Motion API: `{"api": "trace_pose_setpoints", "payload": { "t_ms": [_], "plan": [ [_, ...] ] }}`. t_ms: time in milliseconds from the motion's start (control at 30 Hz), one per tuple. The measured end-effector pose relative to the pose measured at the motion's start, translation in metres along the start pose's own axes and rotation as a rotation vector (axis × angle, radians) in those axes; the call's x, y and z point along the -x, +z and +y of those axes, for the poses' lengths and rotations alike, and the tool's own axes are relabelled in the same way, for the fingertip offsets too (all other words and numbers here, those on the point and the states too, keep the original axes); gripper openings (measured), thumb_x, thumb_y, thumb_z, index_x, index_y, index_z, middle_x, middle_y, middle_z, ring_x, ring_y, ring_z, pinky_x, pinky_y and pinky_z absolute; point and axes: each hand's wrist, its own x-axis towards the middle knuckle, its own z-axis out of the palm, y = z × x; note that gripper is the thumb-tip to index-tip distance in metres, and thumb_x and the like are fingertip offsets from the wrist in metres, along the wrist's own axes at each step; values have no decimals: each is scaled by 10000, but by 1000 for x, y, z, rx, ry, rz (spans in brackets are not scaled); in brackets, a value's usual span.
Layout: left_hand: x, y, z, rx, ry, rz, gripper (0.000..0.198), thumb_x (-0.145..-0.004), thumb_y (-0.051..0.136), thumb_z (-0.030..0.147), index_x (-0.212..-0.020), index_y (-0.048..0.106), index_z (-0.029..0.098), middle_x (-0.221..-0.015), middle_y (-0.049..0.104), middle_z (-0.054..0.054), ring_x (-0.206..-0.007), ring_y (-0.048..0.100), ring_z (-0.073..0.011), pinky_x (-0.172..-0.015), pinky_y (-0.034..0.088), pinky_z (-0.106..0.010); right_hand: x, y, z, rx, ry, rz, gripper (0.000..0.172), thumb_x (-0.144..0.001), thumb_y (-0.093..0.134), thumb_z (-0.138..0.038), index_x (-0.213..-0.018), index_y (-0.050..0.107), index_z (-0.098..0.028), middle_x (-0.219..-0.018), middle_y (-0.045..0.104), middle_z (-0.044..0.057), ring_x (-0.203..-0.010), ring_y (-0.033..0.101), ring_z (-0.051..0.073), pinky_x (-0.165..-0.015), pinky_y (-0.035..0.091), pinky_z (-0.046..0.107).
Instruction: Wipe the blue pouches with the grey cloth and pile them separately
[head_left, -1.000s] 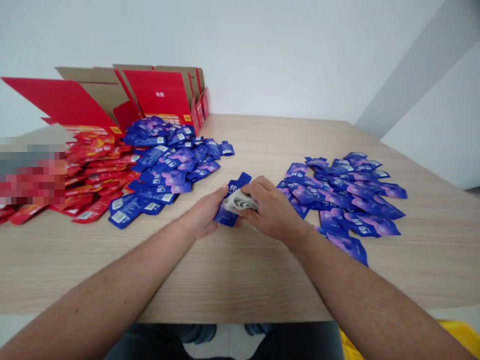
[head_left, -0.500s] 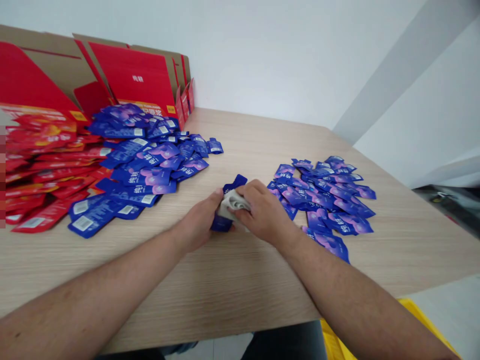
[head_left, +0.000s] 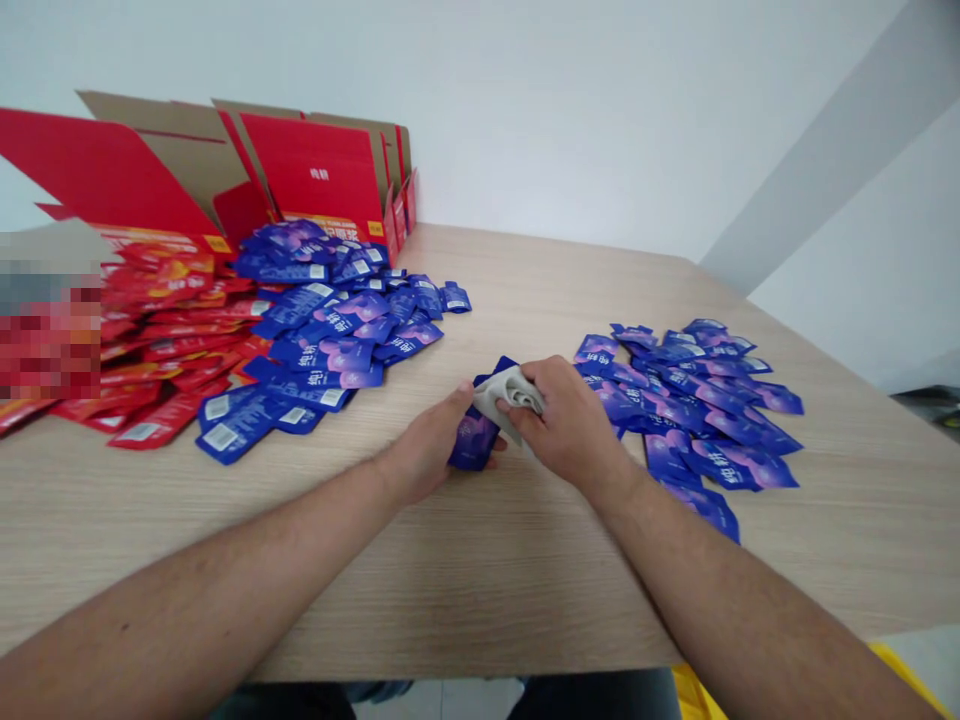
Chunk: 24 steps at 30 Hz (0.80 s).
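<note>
Cloth [head_left: 514, 390] shifted rightward on pouch [head_left: 473, 440] — left hand [head_left: 426, 447] clamping pouch, right hand [head_left: 566, 420] clutching cloth — long axis slanting, top [head_left: 508, 363] pointing away.

This looks like a packing room: a broad table [head_left: 420, 570] stands against a plain white wall [head_left: 570, 120], with red cartons [head_left: 315, 150] open in a row at the back, and red pouches [head_left: 172, 350] and blue pouches [head_left: 330, 358] heaped before them (far more of each than a home would keep).

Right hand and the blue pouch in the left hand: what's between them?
A folded pale cloth, gripped by the right hand and overlapping the blue pouch; the head view shows it.
</note>
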Motion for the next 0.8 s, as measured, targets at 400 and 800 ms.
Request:
{"api": "trace_pose_setpoints", "payload": {
  "t_ms": [400,800],
  "plan": [
    [3,7,5,-40,-43,10,478,-1029,417,512,-1040,700,128,-770,728,-90,-596,684,-198,-529,553,-311,-2,-1,5,19,-33,61,151,-902,656,-269,-1021,627,-181,-960,654,90,-960,607,261,-833,503,380],
    [0,-2,-2,-121,20,-116,476,-1013,415,559,-1068,680,168,-831,711,-67,-646,656,-172,-546,544,-287,-5,-4,10,-16,-77,51,115,-903,646,-287,-976,623,-201,-931,654,85,-893,610,259,-770,496,386]
  ]
}}
